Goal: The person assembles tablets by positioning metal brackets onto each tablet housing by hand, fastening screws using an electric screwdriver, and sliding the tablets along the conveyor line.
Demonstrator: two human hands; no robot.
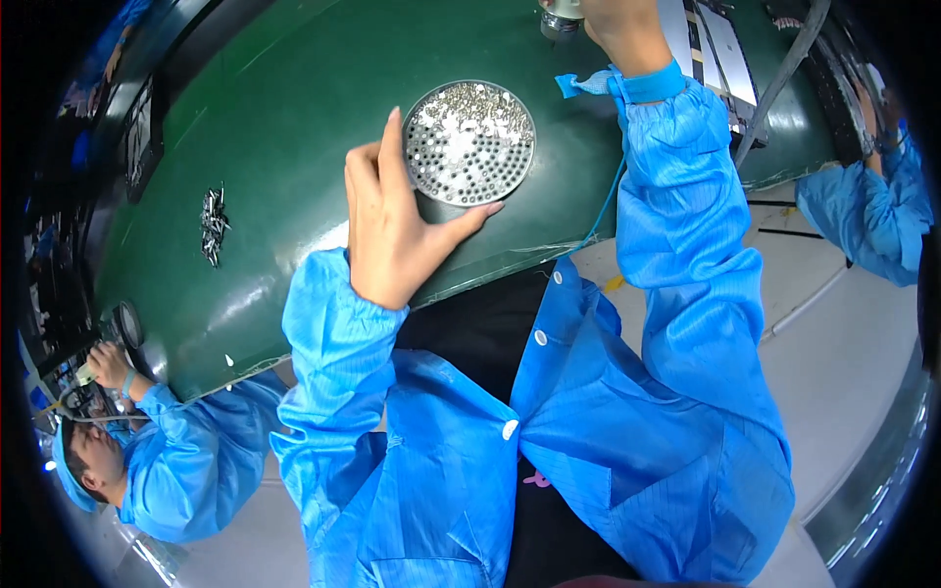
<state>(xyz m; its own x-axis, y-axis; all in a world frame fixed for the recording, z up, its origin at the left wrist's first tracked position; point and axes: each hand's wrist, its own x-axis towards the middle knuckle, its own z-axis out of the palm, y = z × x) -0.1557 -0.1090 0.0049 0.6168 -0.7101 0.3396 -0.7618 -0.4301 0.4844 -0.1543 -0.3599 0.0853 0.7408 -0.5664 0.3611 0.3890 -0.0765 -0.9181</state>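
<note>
My left hand (392, 220) rests on the green table (284, 118) and grips the near left rim of a round perforated metal tray (470, 142) holding several small shiny screws. The thumb lies under the tray's near edge, a finger points up along its left side. My right hand (622, 24) reaches to the far edge of the table and is closed around a metal cylindrical tool (561, 20), cut off by the picture's top. A blue wrist strap (647, 86) circles the right wrist.
A small pile of loose screws (213, 225) lies on the table's left part. A co-worker in blue (157, 461) works at lower left, another sleeve (867, 211) at right. Flat panels (720, 54) lie at the far right of the table.
</note>
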